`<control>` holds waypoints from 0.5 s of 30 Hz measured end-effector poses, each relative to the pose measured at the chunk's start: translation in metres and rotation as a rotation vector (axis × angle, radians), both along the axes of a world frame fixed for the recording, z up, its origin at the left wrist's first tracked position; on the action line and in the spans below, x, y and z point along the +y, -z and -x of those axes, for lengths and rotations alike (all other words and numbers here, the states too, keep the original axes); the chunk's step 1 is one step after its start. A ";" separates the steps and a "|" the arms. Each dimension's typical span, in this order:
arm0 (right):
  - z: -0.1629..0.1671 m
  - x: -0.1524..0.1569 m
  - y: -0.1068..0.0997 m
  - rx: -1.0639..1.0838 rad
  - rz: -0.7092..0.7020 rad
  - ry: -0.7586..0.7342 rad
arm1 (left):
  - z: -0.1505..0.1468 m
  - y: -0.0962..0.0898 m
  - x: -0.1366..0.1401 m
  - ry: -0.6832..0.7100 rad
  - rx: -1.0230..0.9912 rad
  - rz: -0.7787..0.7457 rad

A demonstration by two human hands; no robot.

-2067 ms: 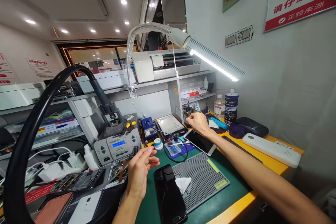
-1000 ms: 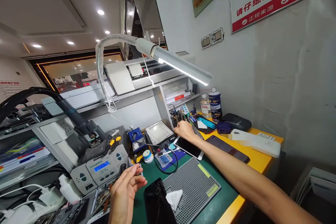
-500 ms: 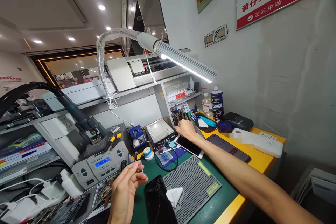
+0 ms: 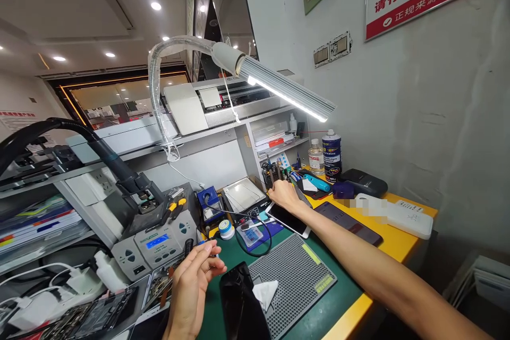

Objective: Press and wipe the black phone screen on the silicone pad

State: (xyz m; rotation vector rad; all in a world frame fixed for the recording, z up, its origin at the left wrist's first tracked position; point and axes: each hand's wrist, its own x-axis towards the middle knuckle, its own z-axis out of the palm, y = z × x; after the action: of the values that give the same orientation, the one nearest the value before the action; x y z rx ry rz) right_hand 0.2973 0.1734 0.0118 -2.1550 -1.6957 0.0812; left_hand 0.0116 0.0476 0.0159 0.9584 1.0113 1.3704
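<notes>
In the head view, two bare hands show above a worktable. The left hand [image 4: 191, 281] is slack, its fingers half bent in a loose, released curl beside the upper end of a black phone [image 4: 241, 297]. The right hand [image 4: 283, 194] is bent inward just in front of a cluster of upright tools [image 4: 274, 171]; its fingertips are hidden, so I cannot tell whether they grasp anything. The tools overlap too much to count.

Three flat, glass-faced devices lie around the hands. The black phone, glossy and oblong, is in the near middle, overlapping the left edge of a grey mat [image 4: 295, 281]. A white-edged device [image 4: 289, 220] lies below the right hand and forearm, partly covered by them. A dark phone [image 4: 348, 223] with pale digits on its screen lies to the right of that forearm.

The one grey mat is rectangular, pitted all over with small dimples, and bears two yellow-green labels. On it sits one crumpled, soft white wipe [image 4: 265, 293], close beside the black phone. Behind stand one clear bottle [image 4: 316, 158] and one cylindrical dark-blue can [image 4: 332, 156], side by side. One squat, round tub [image 4: 226, 228] stands beyond the left hand. One lamp [image 4: 287, 85] with a ribbed, bar-shaped head shines overhead.
</notes>
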 end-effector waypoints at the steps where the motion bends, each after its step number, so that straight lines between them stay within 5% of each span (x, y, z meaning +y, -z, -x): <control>1: 0.000 0.000 0.000 -0.004 0.000 0.000 | 0.000 0.000 0.000 -0.002 -0.001 0.001; 15: 0.002 0.001 0.004 -0.042 -0.002 -0.013 | 0.002 0.001 0.000 0.009 0.011 0.000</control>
State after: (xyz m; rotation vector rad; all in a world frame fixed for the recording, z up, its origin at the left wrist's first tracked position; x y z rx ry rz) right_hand 0.2956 0.1746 0.0080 -2.1592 -1.7320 0.0381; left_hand 0.0098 0.0473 0.0147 0.9701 1.0147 1.3592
